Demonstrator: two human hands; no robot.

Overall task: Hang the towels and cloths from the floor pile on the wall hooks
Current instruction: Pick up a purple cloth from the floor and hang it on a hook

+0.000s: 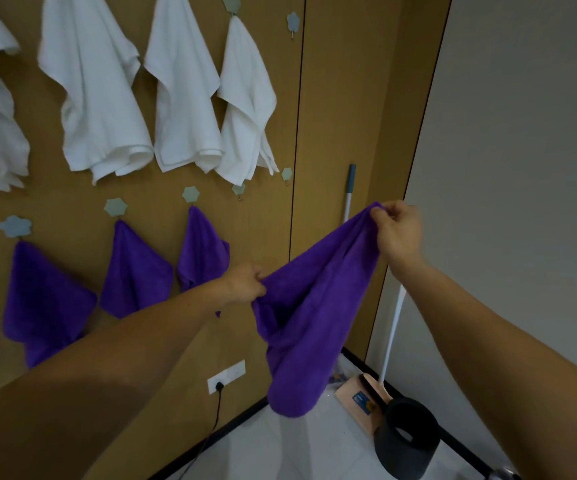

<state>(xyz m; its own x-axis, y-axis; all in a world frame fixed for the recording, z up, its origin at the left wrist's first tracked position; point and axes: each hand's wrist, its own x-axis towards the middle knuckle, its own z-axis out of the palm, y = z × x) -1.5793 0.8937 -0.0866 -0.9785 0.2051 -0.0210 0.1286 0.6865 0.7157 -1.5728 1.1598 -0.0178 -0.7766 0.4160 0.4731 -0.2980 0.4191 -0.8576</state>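
I hold a purple cloth (pixel 301 320) stretched in the air in front of the brown wall. My left hand (pixel 245 284) pinches its lower left edge, and my right hand (pixel 398 230) grips its raised upper corner. The rest of the cloth hangs down toward the floor. Three purple cloths (pixel 134 275) hang from flower-shaped hooks on the lower row. Several white towels (pixel 96 88) hang on the upper row. Two bare hooks show on the lower row, one (pixel 238 189) and another (pixel 286 173), and a third bare hook (pixel 293 22) sits higher up.
A white mop handle (pixel 347 202) leans in the corner by the grey wall. On the tiled floor stand a dark round bin (pixel 404 441) and a pink dustpan (pixel 359 400). A wall socket (pixel 226 374) has a black cable running down.
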